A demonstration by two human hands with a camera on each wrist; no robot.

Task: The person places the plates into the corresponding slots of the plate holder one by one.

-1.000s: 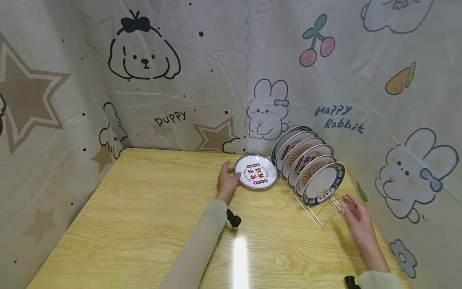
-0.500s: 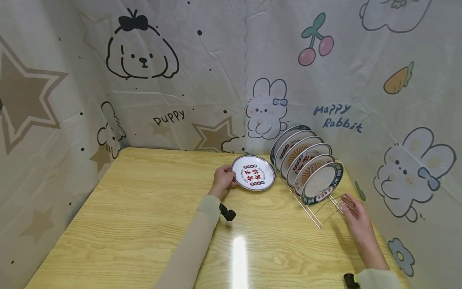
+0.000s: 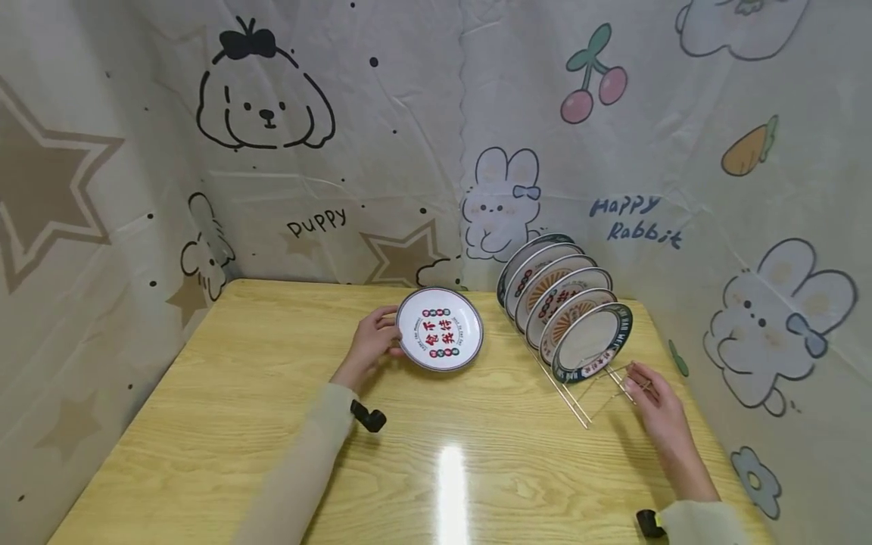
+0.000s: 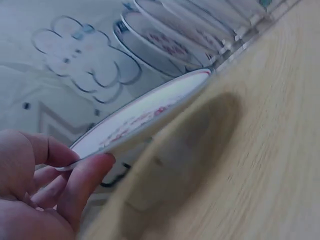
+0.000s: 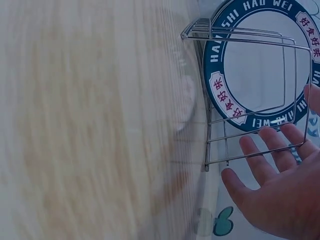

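Observation:
My left hand [image 3: 374, 337] pinches the left rim of a round white plate [image 3: 440, 357] with red lettering and a dark edge. In the left wrist view the plate [image 4: 145, 117] is tilted off the table, its shadow beneath. At the right, my right hand [image 3: 657, 400] holds the near end of a gold wire dish rack [image 3: 572, 405]. Seen from the right wrist, the fingers [image 5: 262, 167] lie along the rack's end wires, with only part of the thumb showing. Several plates stand on edge in the rack; the nearest plate [image 3: 590, 342] has a dark blue lettered rim.
The wooden table [image 3: 272, 393] reaches back to a hanging cloth [image 3: 381, 151] printed with cartoon animals. The cloth also runs close along the right side, beside the rack. A dark camera mount [image 3: 369, 416] sits at the left wrist.
My left hand has lifted the plate and carried it left, away from the rack. My right hand and the dish rack with its plates have shifted slightly left.

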